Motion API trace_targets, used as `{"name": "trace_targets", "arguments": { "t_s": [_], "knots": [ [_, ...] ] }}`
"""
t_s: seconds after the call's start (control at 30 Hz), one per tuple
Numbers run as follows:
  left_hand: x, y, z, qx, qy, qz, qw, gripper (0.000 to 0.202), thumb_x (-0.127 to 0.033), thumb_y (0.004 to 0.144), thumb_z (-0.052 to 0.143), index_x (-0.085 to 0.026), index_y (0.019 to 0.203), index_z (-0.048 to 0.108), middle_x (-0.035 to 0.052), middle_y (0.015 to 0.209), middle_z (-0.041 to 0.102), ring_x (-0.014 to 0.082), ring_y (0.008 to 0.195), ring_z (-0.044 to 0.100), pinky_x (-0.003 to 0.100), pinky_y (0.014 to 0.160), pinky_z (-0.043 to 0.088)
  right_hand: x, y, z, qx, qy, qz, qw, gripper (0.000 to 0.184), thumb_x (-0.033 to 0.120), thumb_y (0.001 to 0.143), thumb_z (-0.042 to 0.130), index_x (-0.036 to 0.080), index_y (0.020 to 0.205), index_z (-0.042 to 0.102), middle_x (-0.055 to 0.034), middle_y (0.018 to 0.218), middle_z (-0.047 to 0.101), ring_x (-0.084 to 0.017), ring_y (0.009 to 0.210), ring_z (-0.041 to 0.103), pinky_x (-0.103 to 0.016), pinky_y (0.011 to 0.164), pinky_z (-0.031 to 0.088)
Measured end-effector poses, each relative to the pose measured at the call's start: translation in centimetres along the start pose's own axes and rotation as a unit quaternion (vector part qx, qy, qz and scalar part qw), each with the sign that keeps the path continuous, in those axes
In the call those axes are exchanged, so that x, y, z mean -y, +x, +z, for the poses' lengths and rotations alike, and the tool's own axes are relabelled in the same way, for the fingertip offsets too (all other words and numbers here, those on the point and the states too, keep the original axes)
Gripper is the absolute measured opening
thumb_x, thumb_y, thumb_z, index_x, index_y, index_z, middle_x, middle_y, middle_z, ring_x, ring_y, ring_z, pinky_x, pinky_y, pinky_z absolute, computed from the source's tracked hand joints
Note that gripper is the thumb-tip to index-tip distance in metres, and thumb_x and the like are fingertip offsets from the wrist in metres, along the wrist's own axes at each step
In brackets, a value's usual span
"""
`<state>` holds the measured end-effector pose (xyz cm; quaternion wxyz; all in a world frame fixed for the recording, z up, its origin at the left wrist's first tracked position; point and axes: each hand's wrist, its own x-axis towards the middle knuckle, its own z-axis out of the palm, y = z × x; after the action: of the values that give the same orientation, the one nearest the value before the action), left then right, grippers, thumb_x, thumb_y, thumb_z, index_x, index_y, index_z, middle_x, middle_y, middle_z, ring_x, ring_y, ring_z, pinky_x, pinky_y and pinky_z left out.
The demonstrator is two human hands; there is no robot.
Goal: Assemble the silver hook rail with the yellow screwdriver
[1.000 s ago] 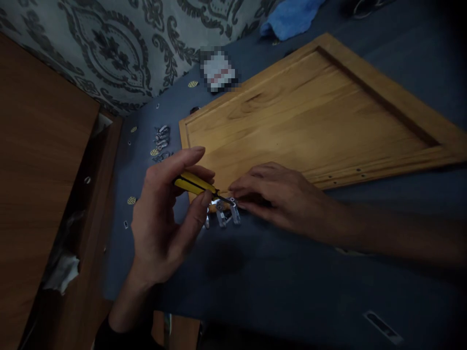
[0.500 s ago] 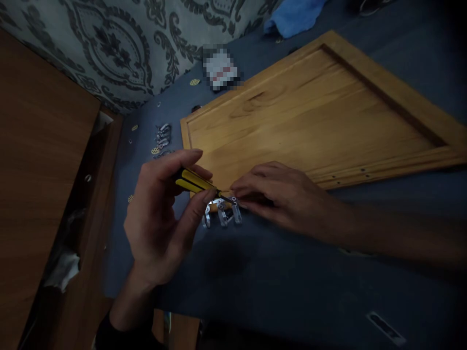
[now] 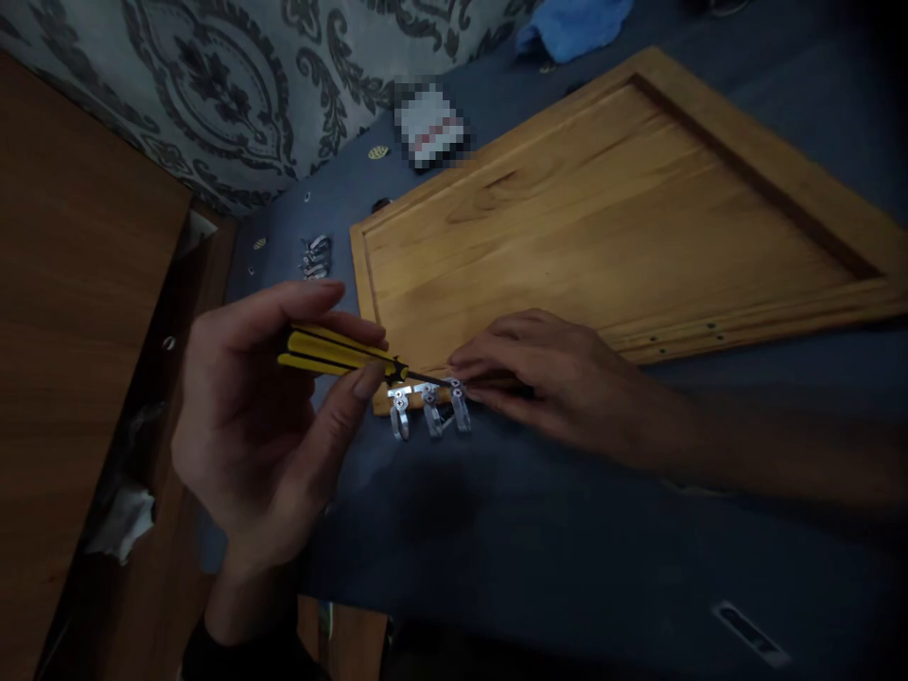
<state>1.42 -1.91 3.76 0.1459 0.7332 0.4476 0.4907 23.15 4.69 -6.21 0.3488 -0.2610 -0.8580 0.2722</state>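
Observation:
My left hand [image 3: 262, 416] is closed round a yellow and black screwdriver [image 3: 333, 352], whose dark tip reaches right to a row of three small silver hooks [image 3: 429, 409] on the near edge of a wooden board [image 3: 582, 227]. My right hand [image 3: 546, 374] lies on that edge with its fingers bent down beside the rightmost hook, pressing there. What the fingertips pinch, if anything, is hidden. The board lies flat on a blue cloth surface [image 3: 539, 549].
More silver hooks [image 3: 316, 257] and small gold discs [image 3: 378, 151] lie loose on the cloth left of the board. A white box [image 3: 427, 128] and a blue rag [image 3: 571, 24] sit at the back. A brown cabinet [image 3: 71, 312] stands at the left, patterned wall behind.
My left hand has drawn back to the left with the screwdriver, showing more of the shaft and all three hooks. My right hand has stayed in place.

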Motion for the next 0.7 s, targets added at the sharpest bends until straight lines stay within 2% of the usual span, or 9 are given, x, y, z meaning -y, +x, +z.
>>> {"name": "trace_targets", "arguments": {
  "t_s": [0.07, 0.2, 0.33, 0.57, 0.7],
  "knots": [
    [0.13, 0.03, 0.18, -0.007, 0.001, 0.005, 1.000, 0.041, -0.023, 0.096, 0.083, -0.034, 0.133, 0.069, -0.0006, 0.120, 0.070, 0.0189, 0.099, 0.077, 0.040, 0.093, 0.069, 0.01, 0.02, -0.04, 0.002, 0.002, 0.002, 1.000, 0.014, 0.027, 0.104, 0.059, 0.023, 0.108, 0.072, -0.0073, 0.097, 0.076, -0.025, 0.091, 0.072, -0.039, 0.083, 0.056],
    [0.14, 0.03, 0.43, 0.019, 0.006, -0.006, 1.000, 0.041, -0.021, 0.098, 0.080, -0.036, 0.135, 0.068, -0.0007, 0.114, 0.073, 0.0207, 0.101, 0.078, 0.043, 0.096, 0.069, 0.13, 0.06, -0.12, 0.011, 0.010, 0.013, 1.000, 0.014, 0.028, 0.104, 0.059, 0.025, 0.107, 0.072, -0.0076, 0.096, 0.076, -0.026, 0.092, 0.073, -0.041, 0.083, 0.056],
    [-0.02, 0.00, 0.59, 0.015, 0.016, -0.017, 1.000, 0.040, -0.021, 0.098, 0.080, -0.038, 0.133, 0.071, -0.0019, 0.115, 0.072, 0.0208, 0.101, 0.077, 0.043, 0.094, 0.071, 0.22, 0.07, -0.08, 0.007, 0.002, 0.012, 1.000, 0.013, 0.027, 0.103, 0.059, 0.024, 0.107, 0.072, -0.0073, 0.096, 0.076, -0.026, 0.092, 0.072, -0.040, 0.082, 0.055],
    [0.11, -0.03, 0.58, 0.015, 0.039, 0.016, 0.999, 0.046, -0.019, 0.096, 0.082, -0.037, 0.136, 0.070, 0.0019, 0.114, 0.073, 0.0223, 0.099, 0.075, 0.043, 0.090, 0.071, 0.25, 0.09, -0.10, 0.003, -0.004, 0.004, 1.000, 0.014, 0.025, 0.103, 0.059, 0.022, 0.108, 0.072, -0.0072, 0.095, 0.075, -0.025, 0.090, 0.071, -0.038, 0.080, 0.054],
    [0.45, -0.26, -0.01, 0.041, 0.066, 0.029, 0.997, 0.055, -0.019, 0.094, 0.085, -0.038, 0.142, 0.066, 0.0006, 0.121, 0.073, 0.0228, 0.104, 0.075, 0.044, 0.091, 0.069, 0.30, 0.09, -0.13, 0.004, 0.006, 0.008, 1.000, 0.016, 0.027, 0.105, 0.057, 0.023, 0.107, 0.072, -0.0072, 0.094, 0.075, -0.024, 0.089, 0.071, -0.038, 0.078, 0.054]
  ]
}}
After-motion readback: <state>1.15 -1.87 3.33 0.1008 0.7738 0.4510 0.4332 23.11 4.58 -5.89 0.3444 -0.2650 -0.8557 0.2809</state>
